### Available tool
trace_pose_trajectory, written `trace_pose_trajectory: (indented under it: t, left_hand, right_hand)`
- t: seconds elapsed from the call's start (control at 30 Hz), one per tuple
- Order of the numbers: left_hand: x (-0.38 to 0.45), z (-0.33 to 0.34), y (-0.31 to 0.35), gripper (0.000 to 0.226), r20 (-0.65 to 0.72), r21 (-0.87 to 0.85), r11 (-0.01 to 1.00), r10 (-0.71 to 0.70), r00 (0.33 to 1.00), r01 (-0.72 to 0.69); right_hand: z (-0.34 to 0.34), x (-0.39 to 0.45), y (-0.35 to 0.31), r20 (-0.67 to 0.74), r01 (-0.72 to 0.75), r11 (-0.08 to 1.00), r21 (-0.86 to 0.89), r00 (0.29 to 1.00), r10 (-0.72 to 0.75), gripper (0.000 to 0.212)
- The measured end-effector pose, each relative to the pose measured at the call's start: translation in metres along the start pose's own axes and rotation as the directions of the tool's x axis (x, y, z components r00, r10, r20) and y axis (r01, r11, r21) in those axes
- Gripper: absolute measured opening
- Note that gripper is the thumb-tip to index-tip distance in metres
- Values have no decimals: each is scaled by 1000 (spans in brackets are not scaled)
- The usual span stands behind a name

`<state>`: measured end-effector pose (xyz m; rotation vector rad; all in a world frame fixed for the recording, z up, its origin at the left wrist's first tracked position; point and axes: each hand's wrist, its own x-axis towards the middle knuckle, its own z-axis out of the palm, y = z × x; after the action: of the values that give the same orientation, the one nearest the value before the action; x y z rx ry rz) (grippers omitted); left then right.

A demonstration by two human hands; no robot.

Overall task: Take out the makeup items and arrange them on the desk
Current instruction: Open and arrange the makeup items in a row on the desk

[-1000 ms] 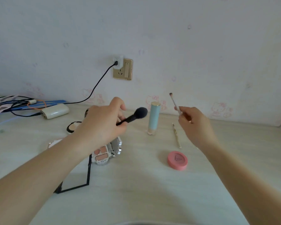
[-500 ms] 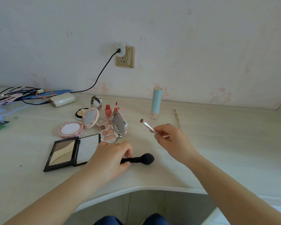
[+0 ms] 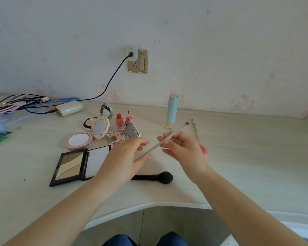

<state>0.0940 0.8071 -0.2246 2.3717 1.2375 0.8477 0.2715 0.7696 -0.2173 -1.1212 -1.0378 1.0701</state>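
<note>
A thin, pale small brush (image 3: 176, 131) slants up to the right above the desk (image 3: 256, 166), its bristles topmost. My right hand (image 3: 183, 150) pinches its middle. My left hand (image 3: 124, 157) closes thumb and fingers around its lower handle end. A black powder brush (image 3: 160, 177) lies flat on the desk below both hands, untouched. Laid out behind are an open black contour palette (image 3: 69, 166), an open pink compact (image 3: 80, 141), a small eyeshadow palette (image 3: 116, 137), a red bottle (image 3: 119, 119), an upright pale-blue tube (image 3: 172, 110) and a thin pencil (image 3: 196, 129). A pink round case (image 3: 204, 150) peeks from behind my right hand.
A cream power bank (image 3: 68, 108) and tangled cables (image 3: 16, 103) sit at the back left. A charger cord runs up to the wall socket (image 3: 137, 61). The desk's curved front edge (image 3: 149, 205) lies close to my body.
My left hand let go of the black brush, which stays on the desk, and rose to the small brush. My right hand swung the small brush so its bristles point up-right.
</note>
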Motion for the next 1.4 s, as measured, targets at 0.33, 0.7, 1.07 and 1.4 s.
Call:
trace_pose_trajectory:
  t: [0.33, 0.7, 1.07, 1.4]
  left_hand:
    - [8, 0, -21, 11, 7, 68, 993, 93, 996, -94]
    - [2, 10, -35, 11, 139, 242, 964, 76, 987, -108]
    - [5, 9, -37, 15, 183, 286, 955, 29, 983, -82]
    - [10, 8, -28, 14, 116, 179, 982, 33, 993, -54]
  right_hand:
    - [-27, -4, 10, -51, -107, 994, -6, 993, 106, 12]
    - [-44, -12, 27, 61, 52, 519, -853, 998, 0, 12]
    - [-42, -11, 32, 101, 112, 470, -875, 994, -48, 13]
    - [-54, -13, 23, 51, 99, 496, -863, 993, -111, 13]
